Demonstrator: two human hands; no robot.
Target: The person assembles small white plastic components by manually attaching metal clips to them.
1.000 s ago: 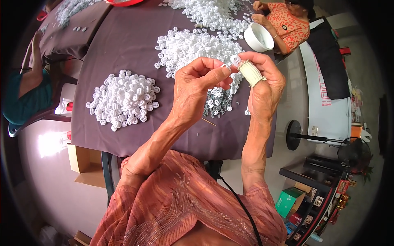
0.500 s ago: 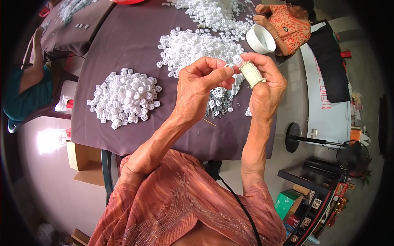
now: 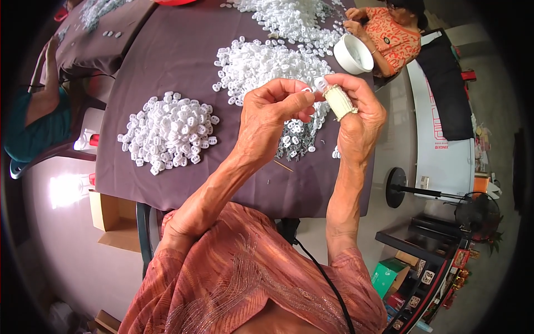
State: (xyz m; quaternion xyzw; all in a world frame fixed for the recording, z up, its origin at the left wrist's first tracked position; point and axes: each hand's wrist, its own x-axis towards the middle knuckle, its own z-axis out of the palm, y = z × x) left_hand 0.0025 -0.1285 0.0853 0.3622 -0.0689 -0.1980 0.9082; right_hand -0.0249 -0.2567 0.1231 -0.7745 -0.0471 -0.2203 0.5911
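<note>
Above a table draped in a dark purple cloth [image 3: 183, 50], a person's two bare hands meet in mid-air over small white plastic parts. Raised from the lower left, the left hand [image 3: 272, 114] has its fingertips pinched together on a small white plastic piece [image 3: 307, 89], held at the very point where both hands touch. Opposite it, the right hand [image 3: 356, 117] has a forefinger wrapped in pale tape [image 3: 339, 101], and its thumb and forefinger close on a second small white piece [image 3: 321, 83], just beside the first; whether the two pieces are already joined cannot be told.

Below the hands, on the cloth, lies a scatter of grey and white parts [image 3: 295, 142], partly hidden by the left hand. A rounded heap of white plastic pieces [image 3: 169, 131] sits well to the left, near the table's front edge, and a larger, looser heap [image 3: 261, 64] spreads beyond the hands toward the middle of the table. A thin wooden stick [image 3: 282, 165] rests on the cloth near the front edge.

At the far right corner, another person in an orange patterned top [image 3: 392, 39] sits beside a white bowl [image 3: 353, 54]. A teal sleeve [image 3: 28, 131] shows at the left edge.
</note>
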